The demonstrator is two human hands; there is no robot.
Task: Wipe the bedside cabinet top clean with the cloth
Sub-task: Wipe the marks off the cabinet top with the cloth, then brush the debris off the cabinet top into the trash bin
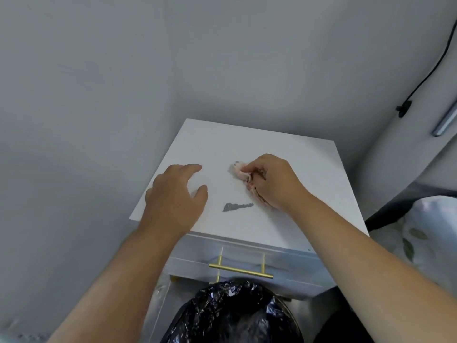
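Observation:
The white bedside cabinet top [259, 144] fills the middle of the head view, set into a grey wall corner. My right hand [274, 181] is closed around a small crumpled pinkish-white cloth [238, 170] and presses it onto the middle of the top. A grey smear [235, 206] lies on the surface just in front of that hand, near the front edge. My left hand [175, 196] rests on the left part of the top with its fingers spread and nothing in it.
Below the top is a drawer front with a gold bar handle [241, 268]. A bin lined with a black plastic bag [232, 315] stands right in front of the cabinet. A bed with patterned bedding [425, 231] and a black cable [430, 70] are at the right.

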